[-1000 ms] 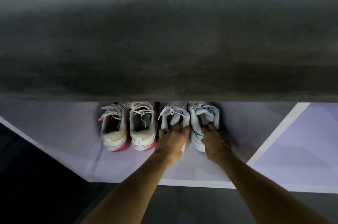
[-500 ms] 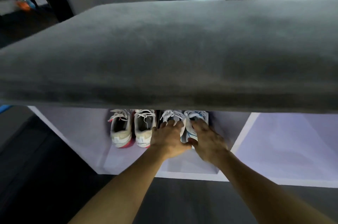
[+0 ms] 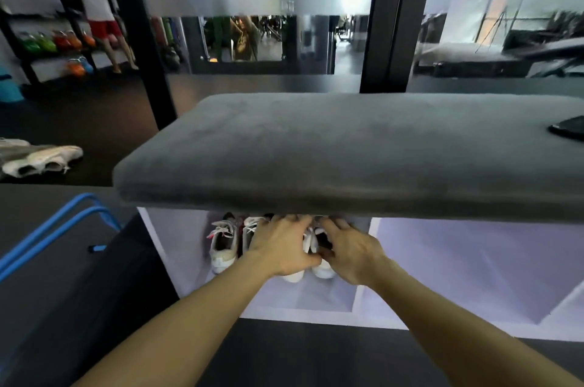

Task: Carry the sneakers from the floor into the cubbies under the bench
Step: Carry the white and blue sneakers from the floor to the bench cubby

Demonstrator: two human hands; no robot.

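Fingers: your left hand [image 3: 282, 246] and right hand [image 3: 349, 252] curl over the white sneaker pair [image 3: 311, 266] in the left cubby [image 3: 316, 301]; heels face you, long axes running inward. Remaining sneakers [image 3: 38, 160]: floor, far left, nearer your left hand.

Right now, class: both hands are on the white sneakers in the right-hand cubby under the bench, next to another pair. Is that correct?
Not quite. The head view shows both hands, left hand and right hand, on the sneakers in the left cubby, beside the other pair. The right cubby shows no shoes.
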